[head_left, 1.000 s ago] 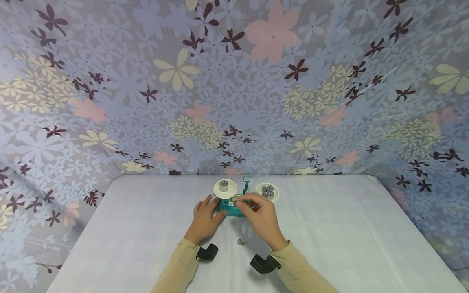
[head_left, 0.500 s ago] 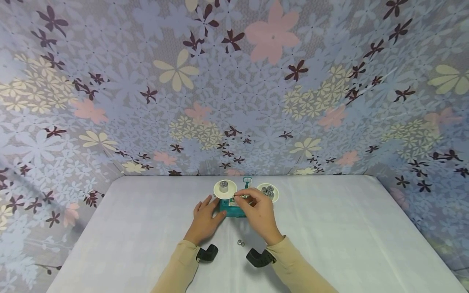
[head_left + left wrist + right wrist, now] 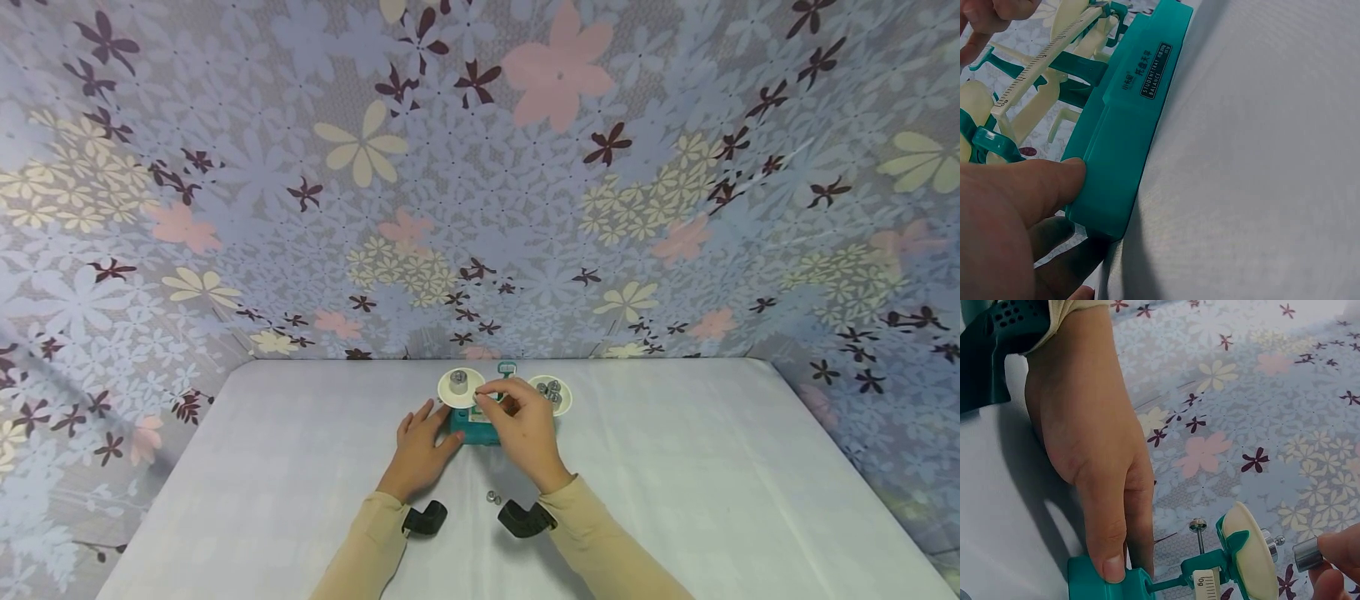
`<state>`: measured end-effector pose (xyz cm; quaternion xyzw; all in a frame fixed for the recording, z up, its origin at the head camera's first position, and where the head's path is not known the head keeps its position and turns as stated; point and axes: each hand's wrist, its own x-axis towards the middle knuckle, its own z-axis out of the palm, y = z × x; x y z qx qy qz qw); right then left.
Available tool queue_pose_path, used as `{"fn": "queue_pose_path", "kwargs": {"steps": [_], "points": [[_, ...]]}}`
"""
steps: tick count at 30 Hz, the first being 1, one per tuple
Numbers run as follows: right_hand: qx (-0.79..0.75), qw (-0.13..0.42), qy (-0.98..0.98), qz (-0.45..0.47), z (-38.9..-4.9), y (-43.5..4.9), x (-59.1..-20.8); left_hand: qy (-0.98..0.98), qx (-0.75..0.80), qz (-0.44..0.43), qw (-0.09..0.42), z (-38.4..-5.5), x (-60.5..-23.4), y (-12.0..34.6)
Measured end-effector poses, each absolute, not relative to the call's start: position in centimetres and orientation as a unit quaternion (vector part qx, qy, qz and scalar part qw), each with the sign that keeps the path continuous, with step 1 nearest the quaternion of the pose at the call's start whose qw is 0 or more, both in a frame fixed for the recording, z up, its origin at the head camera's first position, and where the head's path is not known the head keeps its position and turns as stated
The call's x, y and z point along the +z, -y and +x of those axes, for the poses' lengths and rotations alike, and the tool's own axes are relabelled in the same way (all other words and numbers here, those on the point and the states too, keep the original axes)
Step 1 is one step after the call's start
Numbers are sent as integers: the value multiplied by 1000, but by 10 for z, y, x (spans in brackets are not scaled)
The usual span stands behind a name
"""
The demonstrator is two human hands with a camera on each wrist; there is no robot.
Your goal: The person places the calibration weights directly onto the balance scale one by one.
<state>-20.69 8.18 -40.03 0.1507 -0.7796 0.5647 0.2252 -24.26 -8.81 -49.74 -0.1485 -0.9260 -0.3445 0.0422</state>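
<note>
A teal tray balance (image 3: 474, 433) stands near the table's back. My left hand (image 3: 420, 454) grips its left end, with the thumb (image 3: 1054, 178) on the front and the fingers round the end. On its left cream pan (image 3: 447, 393) stands a metal weight (image 3: 458, 381). My right hand (image 3: 528, 433) pinches a small cylindrical metal weight (image 3: 1307, 553) between thumb and fingertips at the right edge of that pan, apart from the weight on it. Several metal weights (image 3: 553, 390) sit on the right pan (image 3: 566, 402), partly behind my right hand.
Two small metal pieces (image 3: 492, 497) lie on the white tablecloth (image 3: 300, 500) between my forearms. A teal upright (image 3: 507, 367) rises at the back of the balance. Flower-patterned cloth (image 3: 480, 208) hangs behind the table and at its sides.
My right hand has moved left and a little away from me, from over the middle of the balance to the left pan's edge, with the small weight. The left hand has stayed put.
</note>
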Motion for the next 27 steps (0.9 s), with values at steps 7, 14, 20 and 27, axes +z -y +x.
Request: {"fn": "queue_pose_path", "kwargs": {"steps": [7,14,20,27], "points": [[536,237,797,146,-225,-83,-423,925,-347,-150,44,-242,-498,88],[518,263,801,145,-232,-80,-430,925,-349,-147,41,-243,-498,88],[487,287,812,143,-234,-78,-430,926,-345,-146,38,-243,-497,88],[451,311,825,142,-236,-75,-429,926,-344,-150,40,-244,-499,89]]}}
